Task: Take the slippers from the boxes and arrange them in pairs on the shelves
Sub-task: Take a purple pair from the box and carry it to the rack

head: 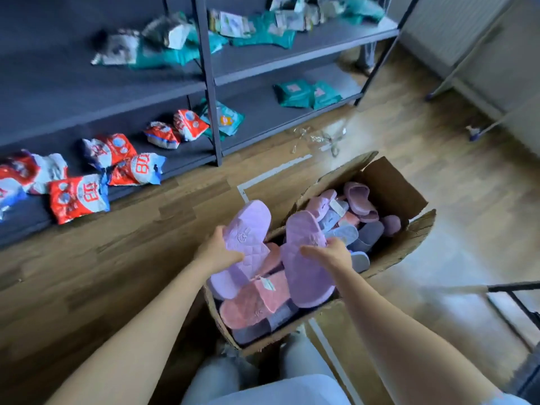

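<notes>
Fingers (219,230) of the left hand (214,248) are gripping one lilac slipper (249,226), right hand (333,254) is gripping its twin (304,267), both hovering over the slipper-filled box (415,241) at 5 o'clock, shelves (117,92) standing at 10 o'clock.

Both bare forearms, left forearm (140,331) and right forearm (409,331), extend forward from the lower corners and converge toward the centre. The left hand (217,249) grips a lilac slipper (248,226) at its edge, thumb laid across the upper surface. The right hand (333,254) holds a second lilac slipper (304,276) likewise, fingers curled over its outer edge. The hands are near each other but apart.
</notes>
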